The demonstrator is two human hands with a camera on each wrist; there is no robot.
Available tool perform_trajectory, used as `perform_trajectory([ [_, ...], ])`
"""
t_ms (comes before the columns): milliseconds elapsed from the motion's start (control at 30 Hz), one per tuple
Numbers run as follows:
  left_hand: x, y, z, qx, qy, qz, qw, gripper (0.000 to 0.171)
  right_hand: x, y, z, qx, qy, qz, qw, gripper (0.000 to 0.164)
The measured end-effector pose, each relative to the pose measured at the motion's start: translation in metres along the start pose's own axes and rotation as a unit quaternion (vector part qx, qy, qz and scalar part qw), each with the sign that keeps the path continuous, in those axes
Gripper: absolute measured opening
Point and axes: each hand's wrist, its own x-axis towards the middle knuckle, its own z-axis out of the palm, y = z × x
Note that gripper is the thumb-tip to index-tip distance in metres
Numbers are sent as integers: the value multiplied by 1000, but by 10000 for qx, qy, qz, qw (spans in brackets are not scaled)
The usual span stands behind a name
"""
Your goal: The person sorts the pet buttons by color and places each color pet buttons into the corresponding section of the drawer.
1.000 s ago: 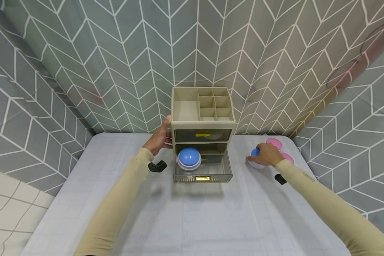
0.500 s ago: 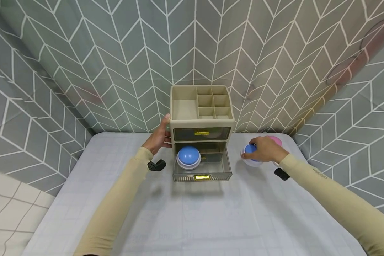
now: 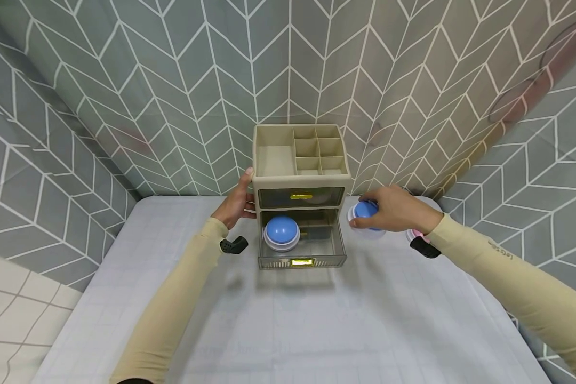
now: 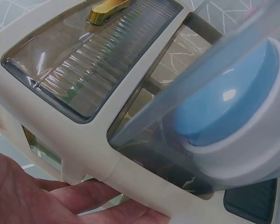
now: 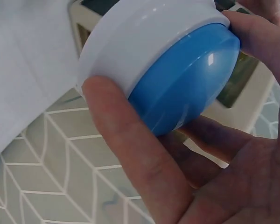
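A beige drawer organizer (image 3: 301,182) stands at the back of the table, its lower clear drawer (image 3: 321,250) pulled out. In that drawer's left part sits a push button with a blue dome and white base (image 3: 281,230). My left hand (image 3: 234,207) rests against the organizer's left side, thumb up near the top corner. The left wrist view shows its fingers (image 4: 91,193) pressed to the side wall. Just right of the drawer, my right hand (image 3: 397,210) grips a second blue push button (image 5: 191,79), thumb and fingers spread round its white base.
A pink-topped button (image 3: 415,233) lies on the white-covered table (image 3: 297,330), partly hidden behind my right wrist. The upper drawer (image 3: 301,197) is closed. Compartments (image 3: 319,149) line the organizer's top. A patterned curtain (image 3: 187,106) hangs close behind.
My right hand has carried the second blue button leftward, from beside the pink ones toward the open drawer. The left hand has stayed at the organizer's side.
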Motion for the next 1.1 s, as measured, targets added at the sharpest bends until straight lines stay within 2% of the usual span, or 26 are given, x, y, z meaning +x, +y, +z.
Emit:
perform_trajectory([
  [200,1,0,0,-57,53,3,10000,97,-1,-19,-7,-88,128,-226,9996,58],
  [467,1,0,0,-5,69,41,10000,99,0,-44,-8,132,169,-410,9989,54],
  [733,2,-1,-2,86,191,97,9997,97,5,-60,4,86,228,-694,9973,56],
  [900,0,-1,0,175,256,64,9995,96,9,-66,13,307,97,-737,9968,58],
  [1100,1,-2,0,190,279,137,9993,92,16,-67,21,265,-47,-692,9972,60],
])
